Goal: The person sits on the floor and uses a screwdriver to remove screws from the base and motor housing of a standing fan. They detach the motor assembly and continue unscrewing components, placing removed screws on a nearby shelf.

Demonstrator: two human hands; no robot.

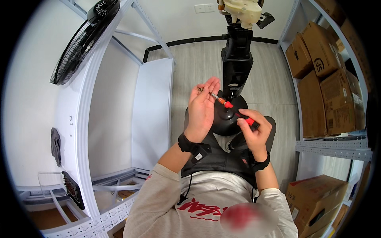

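Observation:
My left hand (202, 107) is turned palm up, with thumb and forefinger closed on a small brassy metal piece (200, 89) that looks like a screw. Its other fingers stretch outward. Closed in my right hand (256, 129) is a red and black screwdriver (249, 120), its shaft and orange-red collar pointing at the left fingers. The shaft's tip is close to the small piece; whether they touch, I cannot tell. Just beyond both hands stands a black pedestal (237, 71) on a round black base (228, 123), with a pale plastic housing (242, 11) on top.
To the left, a white shelf unit (81, 131) carries a black fan with a wire grille (75, 47), a grey cloth (55, 146) and a black tray-like holder (72, 190). On the right, a rack (333, 146) holds several cardboard boxes (313, 103). Another carton (317, 202) sits lower down.

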